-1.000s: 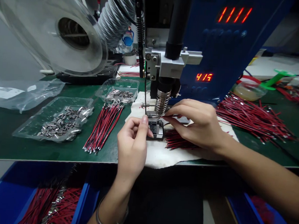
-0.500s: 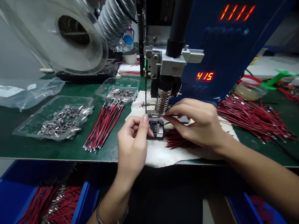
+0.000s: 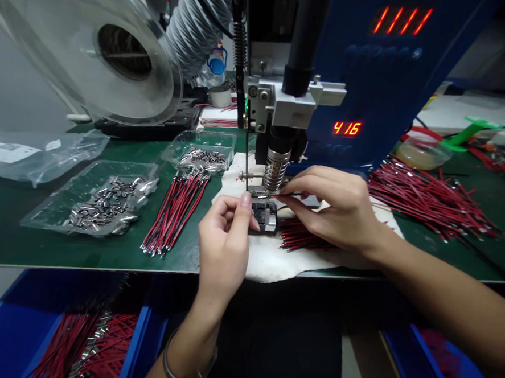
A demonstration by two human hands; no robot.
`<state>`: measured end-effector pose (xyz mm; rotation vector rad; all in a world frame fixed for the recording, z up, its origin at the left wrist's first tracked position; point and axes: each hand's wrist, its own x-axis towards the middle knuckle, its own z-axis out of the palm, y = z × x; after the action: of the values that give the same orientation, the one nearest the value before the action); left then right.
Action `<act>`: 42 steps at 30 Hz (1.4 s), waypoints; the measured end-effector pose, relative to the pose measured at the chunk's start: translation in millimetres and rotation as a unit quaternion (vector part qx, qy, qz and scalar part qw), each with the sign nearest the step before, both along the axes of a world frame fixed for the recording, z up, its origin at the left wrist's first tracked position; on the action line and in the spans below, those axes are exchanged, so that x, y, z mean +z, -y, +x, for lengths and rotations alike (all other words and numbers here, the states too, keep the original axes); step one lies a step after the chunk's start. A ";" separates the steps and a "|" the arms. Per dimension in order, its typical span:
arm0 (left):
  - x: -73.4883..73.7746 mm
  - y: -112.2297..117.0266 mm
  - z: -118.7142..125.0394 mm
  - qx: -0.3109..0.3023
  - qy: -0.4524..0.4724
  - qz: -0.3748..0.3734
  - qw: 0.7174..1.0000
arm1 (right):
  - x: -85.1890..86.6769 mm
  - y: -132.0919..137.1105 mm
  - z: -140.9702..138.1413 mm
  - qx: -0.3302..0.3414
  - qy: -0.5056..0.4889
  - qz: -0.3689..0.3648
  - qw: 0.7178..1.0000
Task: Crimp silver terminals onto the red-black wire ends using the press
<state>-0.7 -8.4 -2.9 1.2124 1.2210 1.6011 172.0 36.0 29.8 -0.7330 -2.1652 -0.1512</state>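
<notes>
Red wire (image 3: 283,197) is pinched between the thumb and fingertips of the right hand (image 3: 337,208), and its end is held at the top of a small black block (image 3: 264,216), directly beneath the ribbed metal tip (image 3: 275,170) of the blue machine (image 3: 383,77). The left hand (image 3: 223,241) is closed, its thumb and forefinger pressed together against the left edge of the block; whether anything is gripped between them cannot be told. A metal bracelet (image 3: 181,373) is worn on the left wrist. The block is set on a white cloth (image 3: 273,261) spread over the green bench (image 3: 103,248). A short bundle of wires (image 3: 301,237) is laid on the cloth just below the right hand and partly covered by it. Another bundle of red and black wires (image 3: 174,213) is laid on the bench to the left of the cloth, well clear of both hands. Two clear trays of small metal sleeves are placed further left: a large tray (image 3: 101,202) near the bench edge and a small tray (image 3: 201,157) behind the bundle. A wide pile of red wires (image 3: 427,199) is spread to the right of the machine. On the machine front, 416 is shown on the lower display (image 3: 347,128) and 1111 on the upper display (image 3: 402,20). A big clear reel (image 3: 90,48) is mounted at the upper left, beside a ribbed hose (image 3: 194,26). Below the bench edge, more red wires are kept in a blue bin (image 3: 8,334).
</notes>
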 end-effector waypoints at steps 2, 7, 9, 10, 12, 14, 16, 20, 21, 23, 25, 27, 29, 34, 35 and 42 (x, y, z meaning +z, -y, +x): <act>0.1 0.6 -0.1 -0.004 0.002 -0.002 1.000 | -0.4 -0.1 0.3 0.000 0.000 -0.003 1.000; 1.7 1.1 -1.2 0.013 -0.009 0.009 1.000 | -0.8 -0.4 0.1 0.000 0.004 -0.008 1.000; 2.1 0.7 -1.7 0.013 -0.013 0.013 1.000 | -0.6 -0.2 0.1 0.001 0.008 -0.018 1.000; 2.2 0.5 -1.8 0.011 -0.015 0.013 1.000 | -0.5 0.1 0.1 0.002 0.009 -0.024 1.000; 2.1 0.0 -1.9 0.010 -0.021 0.012 1.000 | -0.3 0.7 0.3 0.001 0.012 -0.035 0.999; 1.9 -0.4 -1.8 0.011 -0.025 0.013 1.000 | -0.1 1.5 0.5 0.000 0.014 -0.041 0.999; 1.7 -0.7 -1.6 0.011 -0.027 0.013 1.000 | -0.2 2.0 0.6 0.001 0.014 -0.043 0.999; 1.2 -0.5 -1.6 0.008 -0.028 0.011 1.000 | -1.6 1.5 0.9 0.004 0.010 -0.060 0.998; 0.9 -0.1 -1.7 0.008 -0.026 0.012 1.000 | -1.9 1.3 1.2 0.005 0.009 -0.066 0.998; 0.4 1.0 -2.1 0.009 -0.015 0.015 1.000 | -1.8 1.4 2.1 0.014 0.009 -0.076 0.997; -0.3 2.3 -2.6 0.019 0.007 0.025 0.999 | -0.4 2.7 3.1 0.034 0.015 -0.074 0.997; -0.8 3.2 -3.1 0.031 0.032 0.040 0.998 | 2.1 5.6 3.6 0.056 0.025 -0.059 0.996; -1.2 3.3 -3.6 0.039 0.054 0.053 0.996 | 4.9 9.7 3.3 0.070 0.034 -0.033 0.996; -2.0 1.3 -4.0 0.041 0.088 0.054 0.994 | 8.2 19.6 1.6 0.059 0.011 0.036 0.998; -2.2 0.8 -4.0 0.042 0.090 0.053 0.994 | 8.2 20.9 1.6 0.058 0.008 0.043 0.997; -2.1 -0.2 -3.3 0.056 0.066 0.048 0.995 | 9.2 23.9 3.0 0.063 0.005 0.045 0.997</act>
<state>-4.0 -8.2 -5.1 1.0956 1.1556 1.8108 175.0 12.1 39.0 -0.5445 -2.1922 -0.1868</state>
